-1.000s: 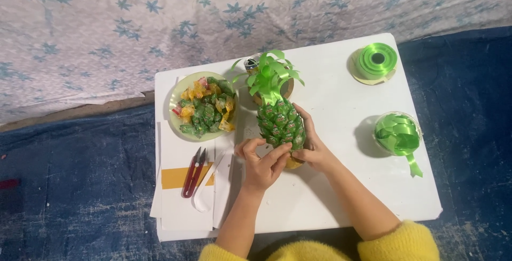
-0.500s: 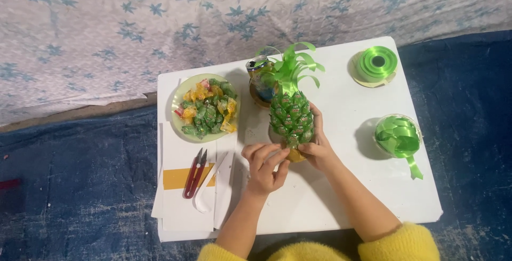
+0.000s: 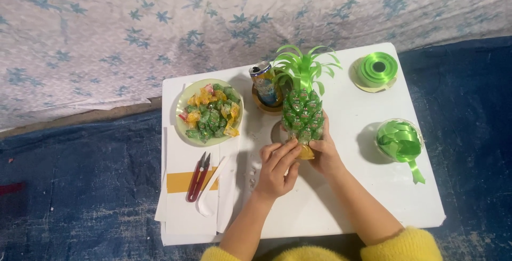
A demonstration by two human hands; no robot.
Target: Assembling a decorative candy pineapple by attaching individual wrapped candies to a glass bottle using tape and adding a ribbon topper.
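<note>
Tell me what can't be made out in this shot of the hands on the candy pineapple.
Head view only:
- Base of the candy pineapple: covered by the left hand and right hand, so what it is built around stays hidden.
- Right palm: behind the pineapple, so its grip is unclear.
- Can: lower part hidden by its holder.
- Plate of candies: wrappers too small to tell apart.
- Elbows and sleeves: cut off by the bottom edge.

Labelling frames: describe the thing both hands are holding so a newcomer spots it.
On the white table, look at the centre, right of the plate of sweets. Left hand and right hand grip a pineapple-shaped craft: green wrapped sweets, ribbon-leaf crown, standing upright.
</note>
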